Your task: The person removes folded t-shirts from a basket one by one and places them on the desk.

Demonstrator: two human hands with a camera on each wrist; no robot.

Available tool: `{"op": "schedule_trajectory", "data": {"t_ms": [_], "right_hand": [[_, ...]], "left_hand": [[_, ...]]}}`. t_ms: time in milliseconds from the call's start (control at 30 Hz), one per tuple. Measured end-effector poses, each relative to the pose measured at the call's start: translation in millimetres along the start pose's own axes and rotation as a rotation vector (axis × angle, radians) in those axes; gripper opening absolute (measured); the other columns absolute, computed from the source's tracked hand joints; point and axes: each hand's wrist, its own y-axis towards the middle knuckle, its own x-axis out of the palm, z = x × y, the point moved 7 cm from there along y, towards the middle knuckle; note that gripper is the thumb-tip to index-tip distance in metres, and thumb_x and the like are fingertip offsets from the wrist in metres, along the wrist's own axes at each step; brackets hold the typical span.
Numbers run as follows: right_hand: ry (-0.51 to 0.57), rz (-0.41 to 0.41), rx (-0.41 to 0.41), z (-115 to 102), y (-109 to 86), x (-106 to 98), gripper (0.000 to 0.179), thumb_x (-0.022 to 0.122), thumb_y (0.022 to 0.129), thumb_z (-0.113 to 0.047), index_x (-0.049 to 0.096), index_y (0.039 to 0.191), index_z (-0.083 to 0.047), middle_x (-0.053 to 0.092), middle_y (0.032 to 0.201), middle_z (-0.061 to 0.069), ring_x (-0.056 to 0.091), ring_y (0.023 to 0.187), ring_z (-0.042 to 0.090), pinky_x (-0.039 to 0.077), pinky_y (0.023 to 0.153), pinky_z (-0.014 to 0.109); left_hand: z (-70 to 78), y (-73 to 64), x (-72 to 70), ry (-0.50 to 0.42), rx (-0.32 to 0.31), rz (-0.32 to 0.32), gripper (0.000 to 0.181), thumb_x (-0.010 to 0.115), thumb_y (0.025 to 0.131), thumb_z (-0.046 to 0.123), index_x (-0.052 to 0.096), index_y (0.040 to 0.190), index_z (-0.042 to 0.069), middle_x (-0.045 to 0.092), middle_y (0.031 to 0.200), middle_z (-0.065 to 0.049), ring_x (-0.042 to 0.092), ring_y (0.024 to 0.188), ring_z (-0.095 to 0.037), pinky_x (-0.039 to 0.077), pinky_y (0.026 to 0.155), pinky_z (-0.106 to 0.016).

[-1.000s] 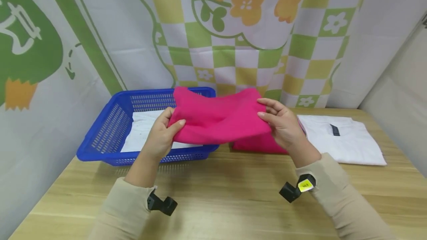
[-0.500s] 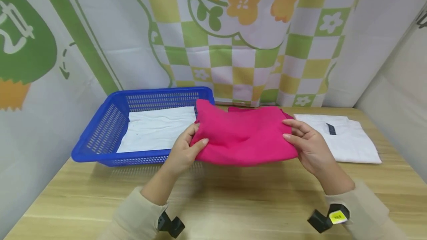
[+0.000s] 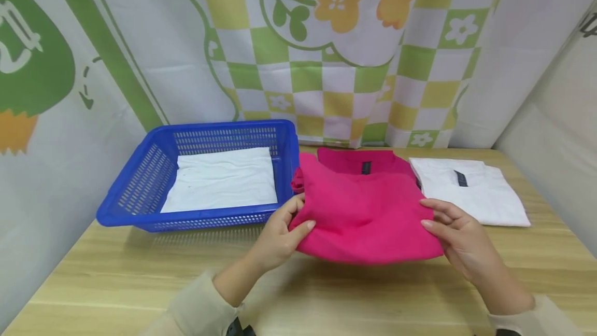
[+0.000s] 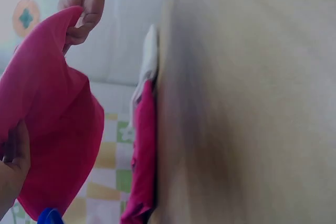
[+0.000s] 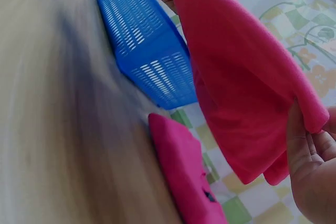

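L hand (image 3: 282, 235) pinches the L edge of the pink cloth (image 3: 368, 217), thumb on top; R hand (image 3: 466, 245) pinches the R edge. Cloth's at center-right of frame, up off the table (image 3: 116, 284) per both wrist views. Two-sided hold prob. keeps it spread w/o bunching, tho the middle sags a bit & the front hem bows down. Folded pink garment (image 3: 345, 156) lies flat behind, partly hidden, dark label (image 3: 366, 168) up; white garment (image 3: 487, 198) is just beside it, mid-right, prob. set flat so the folds hold.

Edges: blue basket (image 3: 191, 215), center-left, w/ white cloth (image 3: 221, 178) inside; its R rim is close to the held cloth's L corner, can't tell if touching. Curtain (image 3: 340, 82) limits the back; most room's toward bottom of frame, approx. center.
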Motion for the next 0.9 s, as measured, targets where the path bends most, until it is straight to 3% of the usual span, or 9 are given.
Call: {"op": "schedule_trajectory", "data": {"t_ms": [167,333,467,600,733,900], "right_hand": [[-0.010,-0.008,0.021,7.2,-10.9,-5.4,0.042,0.039,0.084,0.016,0.055,0.113,-0.009,0.059,0.095,0.002,0.056,0.081,0.011,0.048,0.067,0.023],[-0.044,0.016,0.072,22.8,-22.9,-19.7,0.039,0.043,0.084,0.011,0.055,0.114,-0.011,0.059,0.095,0.000,0.055,0.083,0.010,0.048,0.069,0.023],[-0.080,0.040,0.062,32.9,-32.0,-33.5,0.039,0.043,0.084,0.012,0.052,0.116,-0.008,0.059,0.097,0.000,0.055,0.085,0.010,0.048,0.068,0.024],[-0.083,0.047,0.052,32.9,-39.5,-35.0,0.039,0.044,0.083,0.012,0.054,0.114,-0.008,0.060,0.095,0.000,0.055,0.084,0.010,0.047,0.069,0.023],[-0.098,0.063,0.110,33.9,-46.0,-29.8,0.039,0.044,0.083,0.011,0.057,0.111,-0.013,0.060,0.092,-0.002,0.055,0.083,0.008,0.047,0.069,0.021],[-0.142,0.087,0.252,45.7,-56.2,-26.0,0.037,0.046,0.085,0.007,0.059,0.107,-0.019,0.060,0.093,-0.004,0.056,0.082,0.008,0.048,0.068,0.023]], "left_hand": [[-5.8,-5.5,6.9,0.034,0.050,-0.034,0.006,0.048,0.080,-0.008,0.044,0.084,-0.007,0.039,0.123,-0.017,0.043,0.106,-0.024,0.044,0.079,-0.029],[-9.6,-11.0,11.8,0.101,0.099,-0.058,0.006,0.049,0.079,-0.009,0.045,0.081,-0.005,0.042,0.122,-0.017,0.034,0.115,-0.024,0.032,0.094,-0.030],[-11.9,-14.3,17.3,0.145,0.141,-0.087,0.007,0.049,0.079,-0.008,0.046,0.080,-0.002,0.047,0.115,-0.017,0.036,0.115,-0.023,0.028,0.096,-0.031],[-17.6,-16.7,22.8,0.160,0.169,-0.110,0.008,0.050,0.079,-0.008,0.045,0.080,-0.001,0.047,0.115,-0.017,0.039,0.113,-0.023,0.028,0.096,-0.031],[-29.2,-20.8,26.2,0.137,0.137,-0.144,0.007,0.049,0.080,-0.006,0.045,0.080,-0.002,0.044,0.120,-0.019,0.040,0.111,-0.024,0.028,0.096,-0.032],[-46.6,-28.3,23.1,0.071,0.013,-0.162,0.005,0.048,0.081,-0.004,0.043,0.082,-0.005,0.044,0.117,-0.020,0.043,0.106,-0.020,0.032,0.092,-0.028]]}}
